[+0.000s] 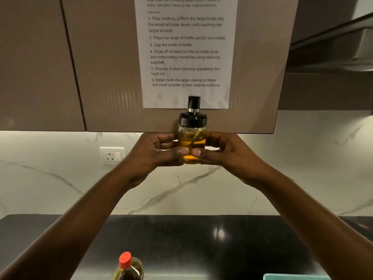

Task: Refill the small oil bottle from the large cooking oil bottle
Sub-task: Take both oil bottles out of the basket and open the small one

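I hold the small glass oil bottle (192,136) up at eye height in front of the wall cabinet. It stands upright, has a black cap with a spout, and golden oil fills over half of it. My left hand (155,150) grips its left side and my right hand (224,151) its right side, thumbs meeting across the front. The large cooking oil bottle (129,267) with a red cap stands on the dark counter at the bottom edge, capped and only partly in frame.
A printed task sheet (185,51) is taped on the brown cabinet door (105,77). A wall socket (112,156) sits on the marble backsplash. The black countertop (201,239) runs below, with a teal object (296,276) at the bottom right edge. A range hood (343,43) is at upper right.
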Motion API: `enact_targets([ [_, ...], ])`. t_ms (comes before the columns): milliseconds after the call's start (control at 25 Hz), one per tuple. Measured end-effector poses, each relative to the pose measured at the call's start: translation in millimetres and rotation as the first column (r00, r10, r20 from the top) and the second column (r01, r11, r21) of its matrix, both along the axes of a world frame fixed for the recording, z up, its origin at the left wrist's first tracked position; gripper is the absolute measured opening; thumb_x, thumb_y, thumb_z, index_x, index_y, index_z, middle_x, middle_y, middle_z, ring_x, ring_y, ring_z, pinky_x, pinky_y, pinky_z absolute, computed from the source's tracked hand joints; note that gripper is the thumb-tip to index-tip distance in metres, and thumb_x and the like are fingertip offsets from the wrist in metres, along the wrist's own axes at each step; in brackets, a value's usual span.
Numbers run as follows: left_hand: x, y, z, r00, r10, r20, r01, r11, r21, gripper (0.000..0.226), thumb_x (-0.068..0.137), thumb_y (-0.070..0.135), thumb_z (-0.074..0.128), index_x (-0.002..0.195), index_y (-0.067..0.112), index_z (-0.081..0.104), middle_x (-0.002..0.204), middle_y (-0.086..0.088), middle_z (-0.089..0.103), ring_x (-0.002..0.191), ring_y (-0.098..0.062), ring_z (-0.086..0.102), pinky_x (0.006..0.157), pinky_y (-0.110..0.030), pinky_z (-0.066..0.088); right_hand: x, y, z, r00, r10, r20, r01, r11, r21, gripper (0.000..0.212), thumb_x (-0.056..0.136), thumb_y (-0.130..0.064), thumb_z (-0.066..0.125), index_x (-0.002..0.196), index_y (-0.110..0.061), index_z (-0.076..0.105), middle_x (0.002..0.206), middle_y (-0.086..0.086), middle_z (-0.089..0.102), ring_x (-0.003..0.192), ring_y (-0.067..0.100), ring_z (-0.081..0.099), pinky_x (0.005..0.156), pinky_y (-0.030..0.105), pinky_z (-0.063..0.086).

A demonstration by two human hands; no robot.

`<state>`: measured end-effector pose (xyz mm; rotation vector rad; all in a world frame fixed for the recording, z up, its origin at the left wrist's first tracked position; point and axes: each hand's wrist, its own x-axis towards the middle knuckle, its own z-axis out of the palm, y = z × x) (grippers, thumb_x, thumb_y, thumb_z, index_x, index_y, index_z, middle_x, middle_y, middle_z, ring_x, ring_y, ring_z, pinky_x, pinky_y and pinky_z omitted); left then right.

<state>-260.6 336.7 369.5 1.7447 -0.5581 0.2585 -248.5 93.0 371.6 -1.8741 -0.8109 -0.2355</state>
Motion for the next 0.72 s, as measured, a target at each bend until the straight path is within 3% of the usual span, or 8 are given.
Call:
enact_targets([
  [160, 1.8, 1.2, -5.7, 1.0, -0.023, -0.008, 0.023, 1.0, -0.014, 0.039, 0.081, 0.024, 0.08, 0.12, 0.031, 0.076, 0.109, 0.011, 0.086, 0.105, -0.015, 0.083, 0.078, -0.023, 0.066, -0.3, 1.1, -2.4, 1.0, 0.008, -0.01, -0.008, 1.0, 0.009, 0.053, 0.086, -0.043, 0.075, 0.135, -0.025, 0.072, 0.124, -0.009, 0.079, 0.119, 0.011, 0.073, 0.098, 0.03, 0.061],
  [240, 2.1, -0.3, -15.0, 0.999, -0.02, -0.026, 0.019, 1.0, -0.008, 0.038, 0.084, 0.021, 0.081, 0.122, 0.03, 0.076, 0.112, 0.01, 0.085, 0.108, -0.017, 0.082, 0.081, -0.025, 0.066, -2.2, -0.8, -10.7, 1.0, -0.015, -0.027, 0.015, 1.0, -0.002, 0.054, 0.085, -0.044, 0.076, 0.136, -0.024, 0.072, 0.126, -0.008, 0.078, 0.121, 0.012, 0.072, 0.105, 0.038, 0.059],
  [360, 2.5, -2.7, -40.3, 0.998, -0.042, -0.048, 0.042, 0.999, -0.007, 0.042, 0.09, 0.012, 0.081, 0.131, 0.018, 0.075, 0.121, 0.0, 0.084, 0.114, -0.022, 0.081, 0.09, -0.034, 0.067, -8.4, -5.2, -32.9, 0.998, -0.01, -0.068, 0.01, 1.0, -0.004, 0.051, 0.088, -0.039, 0.079, 0.136, -0.021, 0.072, 0.128, -0.007, 0.077, 0.122, 0.012, 0.072, 0.106, 0.039, 0.058],
  [520, -8.3, -5.5, -109.3, 0.987, -0.066, -0.146, 0.067, 0.998, 0.002, 0.056, 0.083, 0.018, 0.089, 0.137, 0.012, 0.074, 0.128, -0.009, 0.081, 0.122, -0.028, 0.078, 0.1, -0.05, 0.064, -24.5, -13.9, -93.1, 0.985, 0.016, -0.173, -0.029, 0.997, -0.077, 0.044, 0.094, -0.023, 0.081, 0.137, -0.018, 0.07, 0.128, -0.006, 0.077, 0.119, 0.008, 0.072, 0.103, 0.029, 0.059],
  [640, -26.0, -8.5, -186.8, 0.97, -0.052, -0.239, 0.063, 0.997, 0.039, 0.052, 0.081, 0.01, 0.089, 0.132, 0.014, 0.075, 0.125, -0.007, 0.082, 0.117, -0.025, 0.08, 0.104, -0.045, 0.063, -38.2, -18.4, -167.0, 0.945, 0.01, -0.328, -0.053, 0.991, -0.123, 0.047, 0.091, -0.012, 0.084, 0.136, -0.012, 0.069, 0.127, 0.0, 0.078, 0.117, 0.012, 0.074, 0.101, 0.027, 0.057],
  [720, -41.0, -11.9, -235.0, 0.944, -0.067, -0.324, 0.083, 0.996, 0.037, 0.055, 0.083, -0.004, 0.086, 0.135, 0.004, 0.071, 0.125, -0.013, 0.081, 0.116, -0.027, 0.08, 0.104, -0.042, 0.063, -48.2, -21.8, -219.5, 0.924, -0.002, -0.383, -0.063, 0.986, -0.157, 0.053, 0.089, -0.015, 0.087, 0.138, -0.015, 0.067, 0.13, -0.002, 0.076, 0.121, 0.013, 0.073, 0.105, 0.032, 0.057],
])
